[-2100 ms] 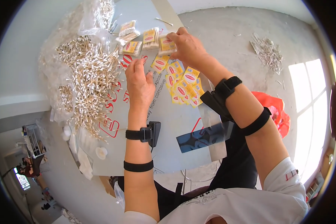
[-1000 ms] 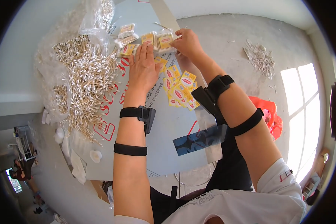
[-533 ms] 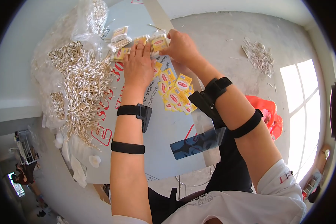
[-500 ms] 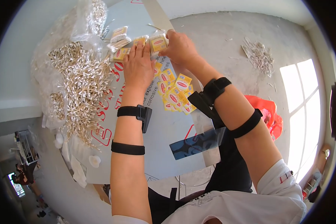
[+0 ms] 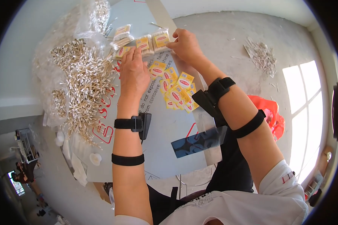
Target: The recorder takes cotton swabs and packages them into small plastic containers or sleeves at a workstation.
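The pack (image 5: pixel 161 38) beside the right hand (image 5: pixel 187 45) could be tipped if nudged, though whether that or the left hand (image 5: pixel 134 74) is clamped cannot be told.

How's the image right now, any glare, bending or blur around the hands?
Head view: window-shaped sunlight patch blown out white on the concrete floor; head view: fisheye curving straight edges, corners black; head view: pale glints on the clear plastic bag; head view: no strong motion blur on the left hand or right hand.
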Demonstrator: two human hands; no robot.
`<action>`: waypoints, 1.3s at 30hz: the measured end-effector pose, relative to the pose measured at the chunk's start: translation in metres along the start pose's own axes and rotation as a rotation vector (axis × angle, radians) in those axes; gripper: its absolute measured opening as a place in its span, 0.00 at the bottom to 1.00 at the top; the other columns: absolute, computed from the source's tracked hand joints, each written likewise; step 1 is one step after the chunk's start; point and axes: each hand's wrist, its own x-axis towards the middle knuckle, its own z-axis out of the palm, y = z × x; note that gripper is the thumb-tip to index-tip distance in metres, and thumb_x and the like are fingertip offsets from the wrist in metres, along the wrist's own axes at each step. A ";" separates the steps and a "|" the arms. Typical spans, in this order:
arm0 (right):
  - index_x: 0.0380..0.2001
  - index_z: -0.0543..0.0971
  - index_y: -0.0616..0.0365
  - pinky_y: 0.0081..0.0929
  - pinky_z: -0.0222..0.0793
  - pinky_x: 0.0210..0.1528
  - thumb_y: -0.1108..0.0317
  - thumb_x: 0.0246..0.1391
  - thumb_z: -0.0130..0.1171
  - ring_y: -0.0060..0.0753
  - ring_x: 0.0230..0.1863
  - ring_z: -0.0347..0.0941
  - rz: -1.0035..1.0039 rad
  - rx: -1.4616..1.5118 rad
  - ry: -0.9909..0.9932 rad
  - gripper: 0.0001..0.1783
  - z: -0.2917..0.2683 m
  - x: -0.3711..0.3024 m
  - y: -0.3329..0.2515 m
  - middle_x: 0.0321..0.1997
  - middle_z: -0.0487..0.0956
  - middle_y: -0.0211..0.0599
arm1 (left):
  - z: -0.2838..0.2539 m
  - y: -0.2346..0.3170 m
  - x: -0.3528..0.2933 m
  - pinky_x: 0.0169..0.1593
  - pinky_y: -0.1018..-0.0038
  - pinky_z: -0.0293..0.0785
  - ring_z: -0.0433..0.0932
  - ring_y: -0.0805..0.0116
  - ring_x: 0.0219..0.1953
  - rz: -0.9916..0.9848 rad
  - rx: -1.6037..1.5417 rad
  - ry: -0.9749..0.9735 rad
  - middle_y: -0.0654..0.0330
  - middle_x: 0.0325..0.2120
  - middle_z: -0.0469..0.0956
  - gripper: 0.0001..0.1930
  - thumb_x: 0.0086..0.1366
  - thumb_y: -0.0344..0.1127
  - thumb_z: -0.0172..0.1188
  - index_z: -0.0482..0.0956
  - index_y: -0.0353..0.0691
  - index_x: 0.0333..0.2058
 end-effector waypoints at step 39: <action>0.35 0.79 0.67 0.19 0.69 0.31 0.75 0.53 0.62 0.19 0.26 0.73 -0.095 0.327 -0.644 0.07 0.016 -0.253 -0.062 0.25 0.80 0.35 | -0.191 -0.122 -0.338 0.34 0.74 0.72 0.73 0.71 0.27 -0.941 -0.088 0.505 0.62 0.27 0.76 0.06 0.55 0.21 0.60 0.78 0.35 0.33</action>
